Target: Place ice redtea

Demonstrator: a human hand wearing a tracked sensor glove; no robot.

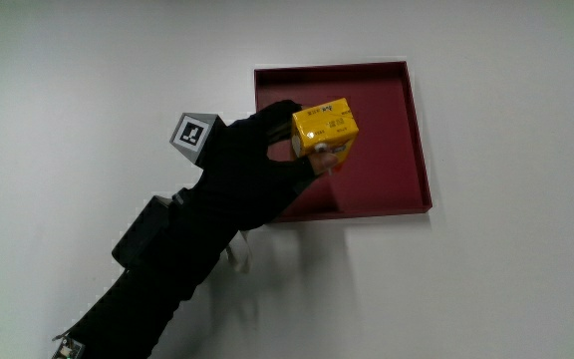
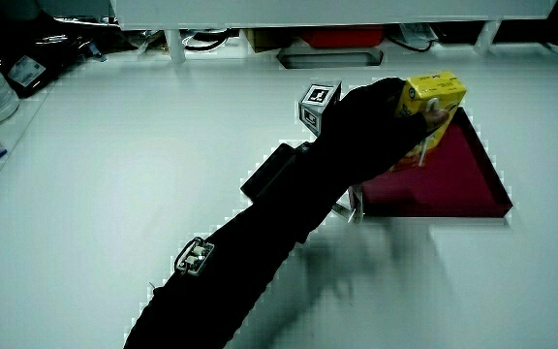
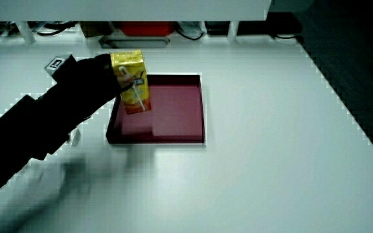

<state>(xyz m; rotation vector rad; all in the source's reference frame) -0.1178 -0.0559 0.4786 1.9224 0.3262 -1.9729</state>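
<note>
The yellow ice redtea carton [image 1: 325,130] is gripped upright in the fingers of the gloved hand [image 1: 257,165], held above the dark red tray [image 1: 387,110], near the tray's edge.

White table [image 1: 496,289], dark red square tray [image 1: 419,140] lying flat on it (shallow-walled)

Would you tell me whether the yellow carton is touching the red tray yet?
Cannot tell. In a side view the carton, held by the hand, overlaps the tray; no gap or contact shows.
</note>
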